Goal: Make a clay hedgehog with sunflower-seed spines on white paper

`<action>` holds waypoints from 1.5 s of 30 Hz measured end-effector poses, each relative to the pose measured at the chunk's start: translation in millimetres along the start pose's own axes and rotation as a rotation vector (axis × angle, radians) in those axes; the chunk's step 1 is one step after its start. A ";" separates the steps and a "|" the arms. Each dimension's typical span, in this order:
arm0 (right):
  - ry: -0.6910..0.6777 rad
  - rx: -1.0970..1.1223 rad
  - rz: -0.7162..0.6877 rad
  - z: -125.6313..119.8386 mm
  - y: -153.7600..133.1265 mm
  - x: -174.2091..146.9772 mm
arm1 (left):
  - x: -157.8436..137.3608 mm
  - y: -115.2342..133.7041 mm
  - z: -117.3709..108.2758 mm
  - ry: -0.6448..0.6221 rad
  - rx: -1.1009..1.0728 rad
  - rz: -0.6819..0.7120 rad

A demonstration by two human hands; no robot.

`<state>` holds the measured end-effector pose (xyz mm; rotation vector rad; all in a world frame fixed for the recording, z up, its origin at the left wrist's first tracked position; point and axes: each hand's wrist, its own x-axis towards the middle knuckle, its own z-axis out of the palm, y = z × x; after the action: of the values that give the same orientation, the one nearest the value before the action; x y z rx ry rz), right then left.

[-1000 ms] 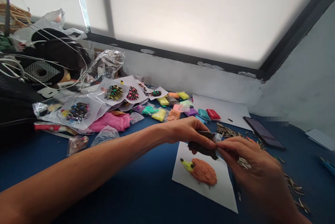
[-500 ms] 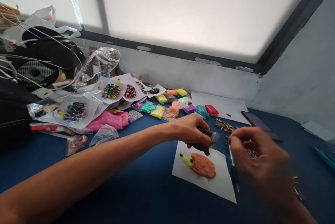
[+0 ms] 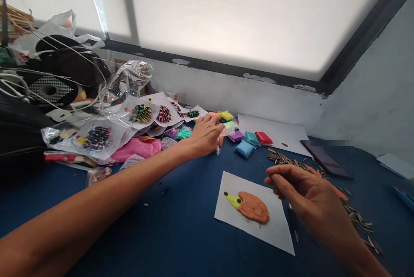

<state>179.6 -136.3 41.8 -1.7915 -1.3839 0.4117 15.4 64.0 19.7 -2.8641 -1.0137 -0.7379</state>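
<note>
- One step is judged to be in hand: wrapped clay packets (image 3: pixel 245 149) on the blue surface (image 3: pixel 181 234) are being sorted by the left hand (image 3: pixel 207 135).
- Left hand: its fingertips are hidden; whether anything is gripped cannot be told.
- Right hand (image 3: pixel 307 190): held over the right edge of the white sheet (image 3: pixel 268 240), thumb and forefinger set close together; a small piece between them cannot be confirmed.
- For the next move, a clean release or lift is judged to be called for, with neighbouring packets left undisturbed.
- The clay figure (image 3: pixel 254 209) is laid flat on the sheet, touched by neither hand.
- Its yellow-green head (image 3: pixel 233 200) is pointed left and slightly towards the far side; the long axis is slanted, far left to near right.
</note>
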 end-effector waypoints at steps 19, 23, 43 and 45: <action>0.089 0.219 0.095 -3.8 5.7 6.6 | -16.6 75.1 -17.4 -0.607 -1.468 0.018; 0.050 0.231 0.087 -7.4 2.8 6.7 | -15.9 74.2 -21.3 -0.571 -1.405 0.001; -0.077 0.054 0.135 -8.3 5.0 11.8 | -11.4 57.9 -19.1 -0.640 -1.316 -0.088; -0.097 -0.039 0.119 -5.4 7.4 12.5 | -12.3 59.2 -15.5 -0.676 -1.299 -0.137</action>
<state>192.3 -127.5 42.1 -1.9144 -1.3636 0.5438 35.8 7.3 36.3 -4.4299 -0.9622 -0.5116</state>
